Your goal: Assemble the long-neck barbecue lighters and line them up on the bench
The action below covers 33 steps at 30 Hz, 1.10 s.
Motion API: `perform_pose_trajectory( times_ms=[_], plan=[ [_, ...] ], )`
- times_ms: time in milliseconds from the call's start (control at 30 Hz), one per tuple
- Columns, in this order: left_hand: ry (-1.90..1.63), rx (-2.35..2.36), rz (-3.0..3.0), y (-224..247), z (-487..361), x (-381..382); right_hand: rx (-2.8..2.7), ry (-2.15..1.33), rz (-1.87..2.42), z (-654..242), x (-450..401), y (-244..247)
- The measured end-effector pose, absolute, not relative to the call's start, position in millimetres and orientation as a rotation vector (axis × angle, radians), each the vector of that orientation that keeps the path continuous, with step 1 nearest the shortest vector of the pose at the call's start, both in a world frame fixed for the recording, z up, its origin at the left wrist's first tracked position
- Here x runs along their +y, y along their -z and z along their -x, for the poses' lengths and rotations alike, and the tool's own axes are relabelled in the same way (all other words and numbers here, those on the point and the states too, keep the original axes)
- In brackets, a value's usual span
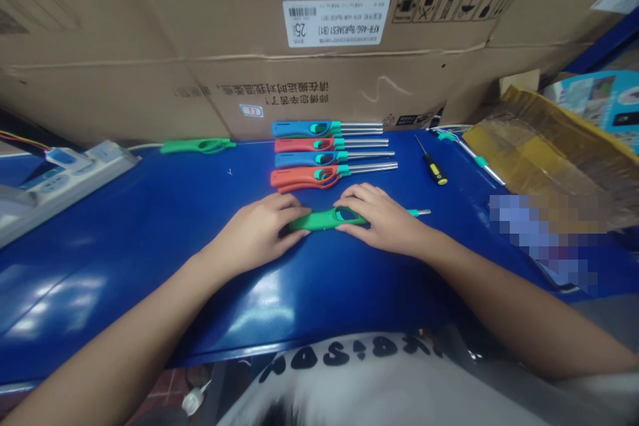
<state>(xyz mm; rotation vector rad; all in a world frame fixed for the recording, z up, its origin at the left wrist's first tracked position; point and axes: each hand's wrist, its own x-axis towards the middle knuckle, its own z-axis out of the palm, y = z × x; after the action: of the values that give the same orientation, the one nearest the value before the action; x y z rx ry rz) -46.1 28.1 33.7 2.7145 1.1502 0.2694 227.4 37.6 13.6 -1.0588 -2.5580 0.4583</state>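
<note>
"Looking across the table, what surrounds you?"

"4 lighters, blue and red, lie in a row just beyond my fingers. A cardboard box walls off the far edge, with a green casing near it, further left. The power strip sits at the left edge; rightward come a screwdriver and taped cardboard."

"And the green lighter?"

"Mid-table, crosswise, between thumb and fingers of both hands. Its metal tip pokes out past my right hand, which hides part of it."

"How do your hands sit?"

"Both grasp it, thumbs toward the near edge. My left hand pinches the handle's end; my forearms slant in over that edge."
</note>
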Motion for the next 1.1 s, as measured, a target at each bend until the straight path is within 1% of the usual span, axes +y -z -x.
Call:
perform_pose_trajectory(
  times_ms=[433,700,933,1100],
  plan=[
    [-0.244,1.175,-2.641,-33.7,44.4,26.0,-2.551,-0.466,1.084,-226.4,36.8,-11.5],
    [-0.297,1.173,-2.626,-34.6,44.1,25.3,-2.582,-0.378,1.069,-227.5,35.7,-14.3],
    [-0.288,1.177,-2.650,-32.6,43.9,25.6,-2.581,-0.421,1.066,-227.2,36.1,-12.0],
    [-0.242,1.237,-2.743,-29.8,41.8,24.1,-2.568,-0.387,1.059,-226.5,35.9,-9.9]
  ],
)
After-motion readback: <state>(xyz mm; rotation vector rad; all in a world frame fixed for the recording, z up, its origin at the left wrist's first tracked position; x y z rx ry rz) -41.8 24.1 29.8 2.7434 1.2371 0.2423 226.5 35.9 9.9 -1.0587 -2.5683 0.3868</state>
